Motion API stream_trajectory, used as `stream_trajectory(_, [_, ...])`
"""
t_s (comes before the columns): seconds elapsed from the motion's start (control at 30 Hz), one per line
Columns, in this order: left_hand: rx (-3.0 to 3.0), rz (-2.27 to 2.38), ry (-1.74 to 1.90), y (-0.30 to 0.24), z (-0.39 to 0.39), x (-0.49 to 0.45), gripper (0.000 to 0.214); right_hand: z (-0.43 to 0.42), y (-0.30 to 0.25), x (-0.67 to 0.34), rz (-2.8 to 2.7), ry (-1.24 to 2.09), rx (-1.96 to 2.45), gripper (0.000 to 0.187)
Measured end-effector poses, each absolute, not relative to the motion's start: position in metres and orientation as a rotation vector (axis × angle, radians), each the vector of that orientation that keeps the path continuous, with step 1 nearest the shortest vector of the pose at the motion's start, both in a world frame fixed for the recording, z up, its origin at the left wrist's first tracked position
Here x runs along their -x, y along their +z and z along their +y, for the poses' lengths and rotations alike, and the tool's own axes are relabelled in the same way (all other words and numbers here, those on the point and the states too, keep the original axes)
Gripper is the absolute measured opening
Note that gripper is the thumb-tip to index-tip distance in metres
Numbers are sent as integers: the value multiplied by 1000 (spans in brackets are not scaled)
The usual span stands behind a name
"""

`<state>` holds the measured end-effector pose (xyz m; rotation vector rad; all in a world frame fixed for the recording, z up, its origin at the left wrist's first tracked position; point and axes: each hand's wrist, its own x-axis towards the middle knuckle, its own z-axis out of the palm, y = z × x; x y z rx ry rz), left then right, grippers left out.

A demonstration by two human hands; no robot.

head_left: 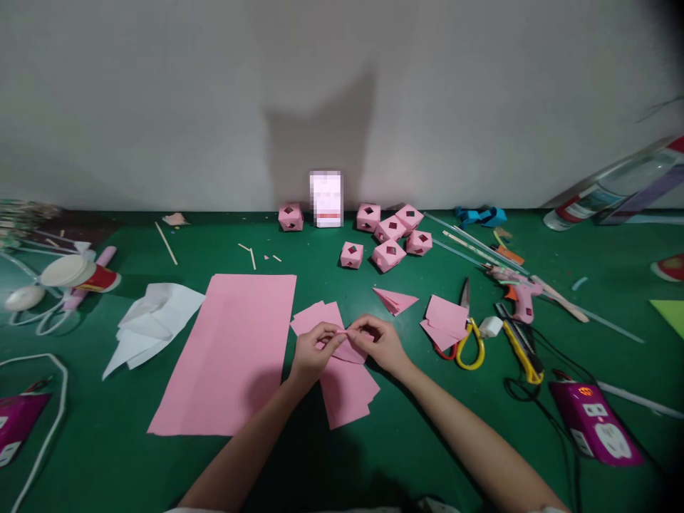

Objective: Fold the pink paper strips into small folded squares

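Observation:
My left hand (pixel 314 350) and my right hand (pixel 377 342) meet over a small pink paper piece (pixel 348 345), each pinching it with closed fingers. Under them lie several loose pink paper squares (pixel 346 388). A large pink sheet (pixel 229 353) lies flat just left of my left hand. A folded pink triangle (pixel 394 300) and a small stack of pink squares (pixel 446 318) rest to the right. Several finished pink paper cubes (pixel 389 239) stand near the wall.
Yellow-handled scissors (pixel 469 336), a yellow utility knife (pixel 521 345), a pink glue gun (pixel 517 290) and a purple power strip (pixel 594 422) lie on the green table (pixel 406 427) at right. White paper (pixel 152 320) and a red-banded cup (pixel 85 273) sit at left.

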<state>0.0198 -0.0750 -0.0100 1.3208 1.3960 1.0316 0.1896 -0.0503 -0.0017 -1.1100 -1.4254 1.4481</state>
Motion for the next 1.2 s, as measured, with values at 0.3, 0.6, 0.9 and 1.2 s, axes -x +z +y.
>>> stream_trajectory(0.3, [-1325, 1396, 990, -13, -75, -20, 18, -52, -3, -188, -1404, 1449, 1114, 17])
stream_trajectory(0.6, [-1365, 1385, 962, -11, -75, -21, 23, -53, -6, -188, -1387, 1417, 1169, 18])
stream_trajectory(0.9, [-1317, 1447, 1117, -15, -77, -19, 32, -45, -12, -191, -1195, 1400, 1200, 24])
stream_trajectory(1.2, [-1272, 1521, 1128, -11, -78, -20, 31, -47, -10, -190, -1206, 1390, 1218, 25])
